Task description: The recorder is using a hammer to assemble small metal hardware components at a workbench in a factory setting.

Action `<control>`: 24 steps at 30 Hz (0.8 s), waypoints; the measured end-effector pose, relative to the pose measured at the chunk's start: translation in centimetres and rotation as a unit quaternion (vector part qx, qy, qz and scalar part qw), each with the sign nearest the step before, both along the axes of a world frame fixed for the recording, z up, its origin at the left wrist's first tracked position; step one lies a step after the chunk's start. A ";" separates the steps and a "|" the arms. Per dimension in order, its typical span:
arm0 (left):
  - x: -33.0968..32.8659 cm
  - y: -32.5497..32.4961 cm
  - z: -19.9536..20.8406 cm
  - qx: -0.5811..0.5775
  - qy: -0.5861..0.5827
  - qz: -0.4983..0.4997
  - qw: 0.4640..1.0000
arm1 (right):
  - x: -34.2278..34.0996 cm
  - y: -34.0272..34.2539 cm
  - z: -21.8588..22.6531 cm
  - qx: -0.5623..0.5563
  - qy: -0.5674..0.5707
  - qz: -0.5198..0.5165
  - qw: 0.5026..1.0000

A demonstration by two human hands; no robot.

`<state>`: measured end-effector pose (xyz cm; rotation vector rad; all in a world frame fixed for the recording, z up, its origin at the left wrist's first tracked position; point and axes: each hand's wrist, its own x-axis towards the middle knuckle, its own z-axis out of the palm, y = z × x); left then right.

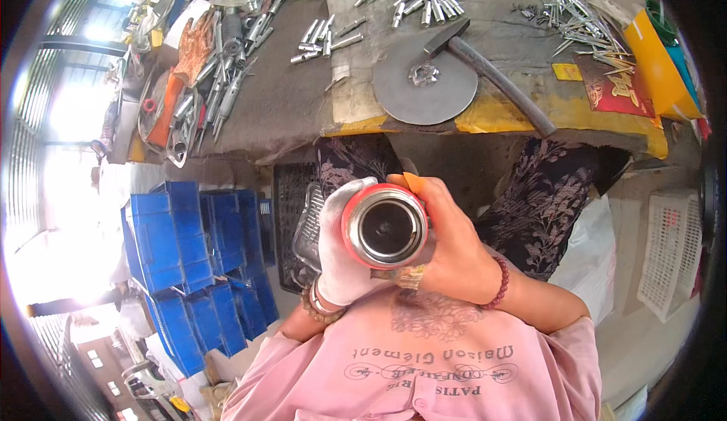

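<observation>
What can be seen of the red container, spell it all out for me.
The red container is round, with a glossy red outside and a shiny, metal-looking silver rim. Its mouth is open and faces the camera; the inside looks dark. The gloved left hand and bare right hand hold it from either side, before the chest. Its base is hidden.

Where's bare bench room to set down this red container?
Widest for the container: the dark benchtop between the hand tools at left and the pale strip, nearer than the metal tubes. A narrower gap lies between the hammer and the small yellow piece. Crowded: tools at left, tubes, thin rods at right.
</observation>
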<state>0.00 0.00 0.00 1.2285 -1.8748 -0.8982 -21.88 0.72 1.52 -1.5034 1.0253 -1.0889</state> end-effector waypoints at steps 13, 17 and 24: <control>-6.2 -3.4 2.6 -0.058 0.105 -0.193 0.974 | -4.9 2.4 5.2 -0.001 0.054 -0.211 0.976; -6.6 -4.3 2.9 -0.037 0.143 -0.167 0.975 | -10.9 5.3 7.3 -0.088 0.084 -0.322 0.939; -5.3 -5.5 3.1 0.027 0.154 -0.055 0.986 | -25.1 8.9 10.9 -0.141 0.277 -0.566 0.764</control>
